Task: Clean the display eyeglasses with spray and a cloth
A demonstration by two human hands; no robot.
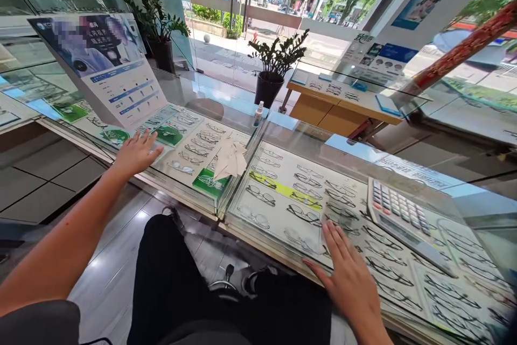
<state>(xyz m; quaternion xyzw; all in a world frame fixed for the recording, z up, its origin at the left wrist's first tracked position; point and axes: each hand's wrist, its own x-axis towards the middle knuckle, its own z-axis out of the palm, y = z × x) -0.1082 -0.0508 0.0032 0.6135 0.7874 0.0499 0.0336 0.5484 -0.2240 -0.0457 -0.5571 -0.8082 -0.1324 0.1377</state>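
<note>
Presently, both hands empty. The left hand [137,154] lies flat on the counter [291,138] glass at far left, fingers spread. The right hand [347,275] lies flat at the near edge, fingers loosely apart. Nothing gripped or lifted, by the look; cloth [230,159] lies crumpled, untouched, between them. Counter top is clear and reflective, with a seam at the middle and rows of frames [302,194] beneath. Calculator [399,216] on the glass, near the right hand.

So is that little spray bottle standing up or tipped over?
Upright: the spray bottle stands on its base on the glass counter, cap pointing up.
</note>
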